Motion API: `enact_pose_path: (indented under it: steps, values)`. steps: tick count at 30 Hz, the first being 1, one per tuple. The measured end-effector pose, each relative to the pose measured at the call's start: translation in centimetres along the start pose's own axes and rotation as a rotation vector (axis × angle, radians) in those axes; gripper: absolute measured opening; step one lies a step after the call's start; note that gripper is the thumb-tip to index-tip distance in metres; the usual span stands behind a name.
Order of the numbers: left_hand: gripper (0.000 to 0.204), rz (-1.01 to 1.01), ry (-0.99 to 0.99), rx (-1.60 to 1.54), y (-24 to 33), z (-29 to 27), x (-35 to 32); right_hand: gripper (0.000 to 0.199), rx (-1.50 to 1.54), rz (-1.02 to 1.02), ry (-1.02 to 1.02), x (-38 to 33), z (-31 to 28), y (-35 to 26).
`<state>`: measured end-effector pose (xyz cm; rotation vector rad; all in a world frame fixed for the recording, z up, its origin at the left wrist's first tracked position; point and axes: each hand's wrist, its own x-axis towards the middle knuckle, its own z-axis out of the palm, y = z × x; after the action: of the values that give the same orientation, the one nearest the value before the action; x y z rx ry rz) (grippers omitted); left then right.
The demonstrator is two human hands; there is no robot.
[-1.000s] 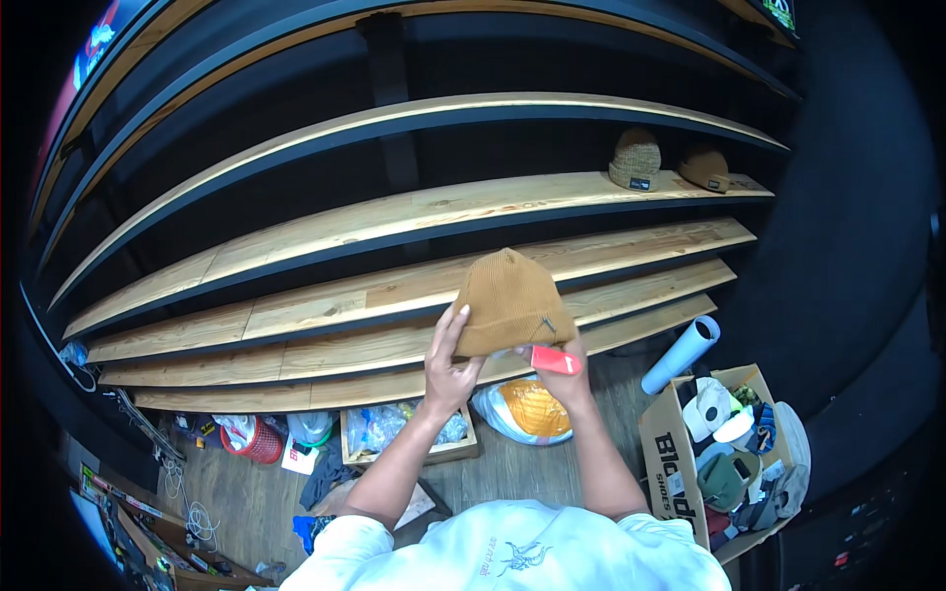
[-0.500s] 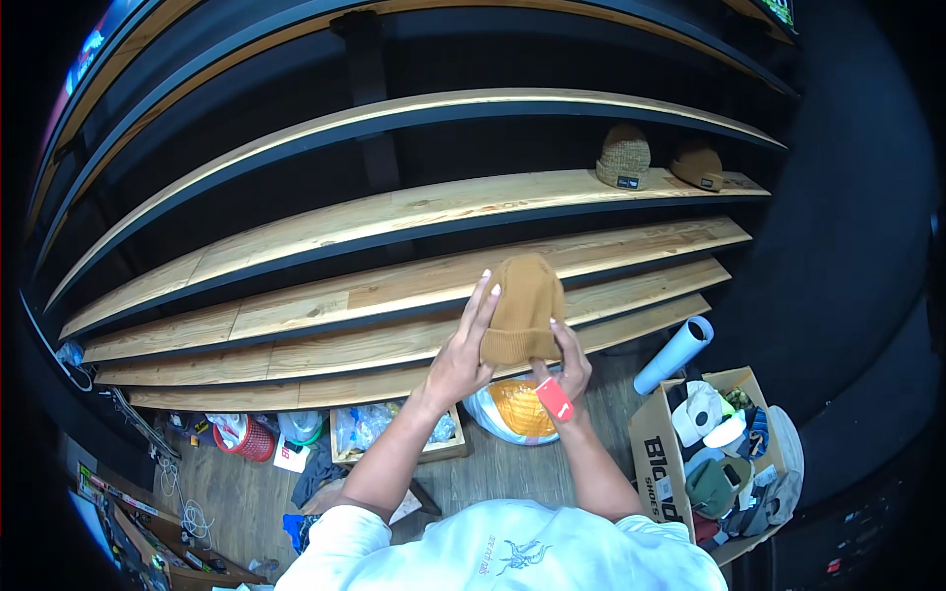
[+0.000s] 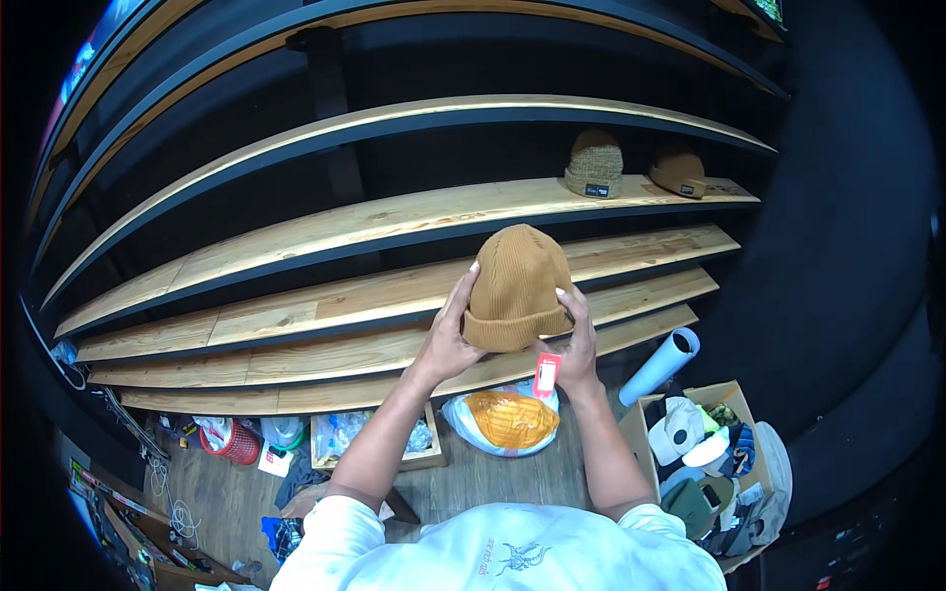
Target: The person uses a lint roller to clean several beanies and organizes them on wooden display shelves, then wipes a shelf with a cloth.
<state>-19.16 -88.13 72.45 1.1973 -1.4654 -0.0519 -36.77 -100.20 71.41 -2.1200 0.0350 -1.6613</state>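
Observation:
A tan ribbed beanie (image 3: 519,286) with a folded cuff is held upright between both hands, in front of the wooden shelves. My left hand (image 3: 451,335) grips its left side, fingers along the knit. On the right side my right hand (image 3: 577,335) is closed on the cuff, with its thumb and some fingertips hidden behind the hat. From the cuff hangs a red tag (image 3: 547,375) with a white label, beside my right hand. Up on a shelf at the right stand a speckled olive-brown beanie (image 3: 595,164) and a brown beanie (image 3: 678,173).
Long wooden shelves (image 3: 325,305) span the dark wall. On the floor are a cardboard box (image 3: 634,430) full of caps, a rolled blue-white tube (image 3: 660,366), a plastic bag (image 3: 473,424) with orange contents, a wooden crate (image 3: 426,459) of clear bags and a red basket (image 3: 236,445).
The tan beanie has been raised slightly and opened out, looking rounder and fuller. Its red tag has swung to show the white label. The whole view has shifted a little.

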Motion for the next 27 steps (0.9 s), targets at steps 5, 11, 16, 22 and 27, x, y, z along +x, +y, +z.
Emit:
enact_pose_path:
  steps: [5,11,16,22,27]
  values:
    - [0.091,0.201,0.066,0.167,-0.3,2.2,1.8,0.074,-0.03,-0.068,-0.101,2.3,-2.9,2.0]
    - [0.087,0.351,0.18,0.309,-1.9,4.4,5.2,0.061,-0.086,-0.065,-0.04,3.1,-2.5,6.7]
    - [0.089,0.263,0.072,0.338,-6.2,2.3,11.1,0.064,0.009,-0.182,-0.078,8.4,-0.6,13.0]
    - [0.117,0.18,-0.249,0.363,-7.6,-0.6,19.3,0.062,-0.185,-0.284,-0.057,15.1,1.2,19.3]
    - [0.13,-0.02,-0.397,0.121,-10.9,-2.6,23.3,0.052,-0.331,-0.086,-0.39,18.0,0.1,20.9]
